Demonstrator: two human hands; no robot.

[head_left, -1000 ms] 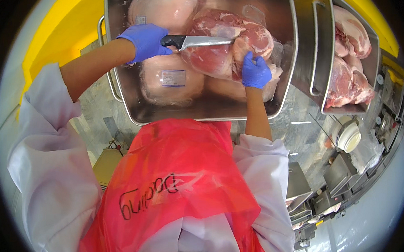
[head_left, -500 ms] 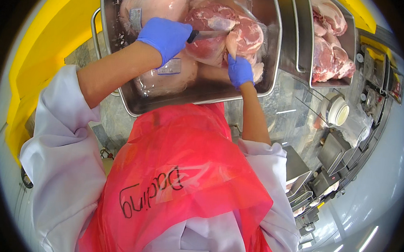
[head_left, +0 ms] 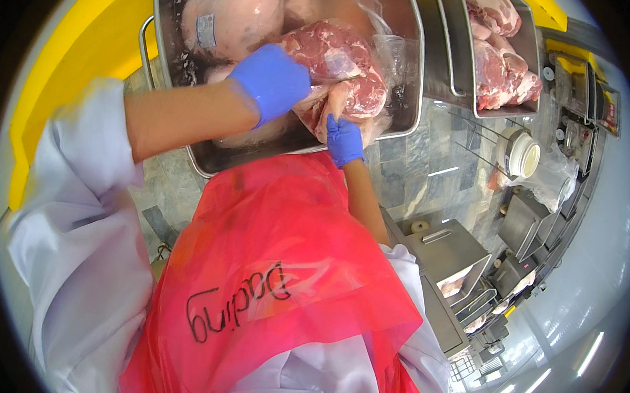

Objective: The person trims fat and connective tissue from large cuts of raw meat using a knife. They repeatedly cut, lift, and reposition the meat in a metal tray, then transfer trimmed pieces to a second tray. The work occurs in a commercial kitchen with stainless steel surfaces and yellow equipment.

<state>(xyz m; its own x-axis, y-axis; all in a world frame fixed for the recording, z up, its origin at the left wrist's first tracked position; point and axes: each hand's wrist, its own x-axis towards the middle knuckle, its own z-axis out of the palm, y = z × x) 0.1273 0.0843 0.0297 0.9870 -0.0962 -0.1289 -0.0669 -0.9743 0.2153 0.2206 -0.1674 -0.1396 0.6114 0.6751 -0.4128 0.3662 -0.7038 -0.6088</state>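
Note:
A large raw cut of meat [head_left: 320,50], red with pale fat and skin, lies in a deep steel tub [head_left: 420,67]. My left hand [head_left: 272,82], in a blue glove, is closed at its left side. It grips a knife whose handle is covered by the fingers, and the blade can hardly be made out against the meat. My right hand [head_left: 345,140], gloved in blue too, pinches a pale flap [head_left: 337,103] at the near edge of the cut. Beside it in the tub sits a big pale piece of meat [head_left: 231,17] in clear wrap with a label.
Clear plastic wrap [head_left: 388,49] lies crumpled at the tub's right side. Farther right, a second steel tub [head_left: 537,59] holds several raw cuts. A white bucket [head_left: 522,155] stands on the tiled floor, and steel bins [head_left: 447,251] are at the right. Yellow casing [head_left: 60,66] borders the left.
The cut of meat has come nearer to me, with the right hand moving left and nearer on its flap. My left hand has moved nearer and slightly right; the blade, plain before, is now mostly hidden.

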